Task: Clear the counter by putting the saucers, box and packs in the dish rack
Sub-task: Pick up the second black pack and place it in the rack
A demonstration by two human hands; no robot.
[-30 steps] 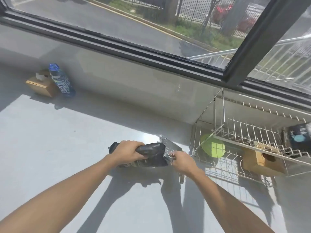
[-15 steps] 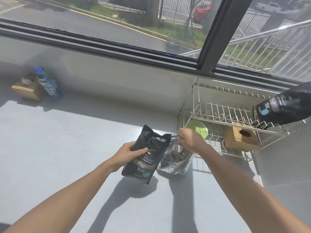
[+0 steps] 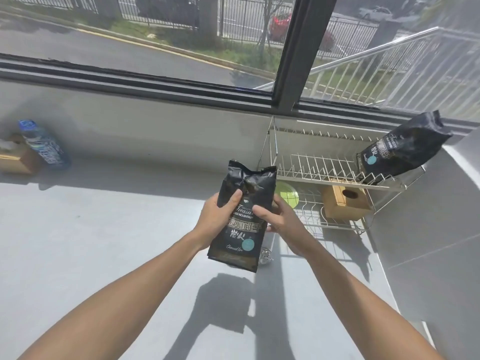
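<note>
Since a moment ago we have raised the black pack (image 3: 242, 216) upright off the desk (image 3: 104, 242); our left hand (image 3: 217, 216) and right hand (image 3: 279, 220) both clamp it near the desk's right edge. In the dish rack (image 3: 324, 172) already sit a green saucer (image 3: 287, 196), the wooden box (image 3: 346, 203) and another pack (image 3: 400, 152). This pack is left, as we judge it.

Left hand (image 3: 217, 216): bare, no glove, ring or watch visible. Thumb nail short and plain.

Right hand (image 3: 279, 220): bare, likewise without glove, ring or band (the palm side is hidden from the camera).

Forearms behind each hand: bare from the wrist back to the lower frame edge, no sleeve, cuff or strap showing. Both are lean and straight, lit by strong sunlight from above.
</note>
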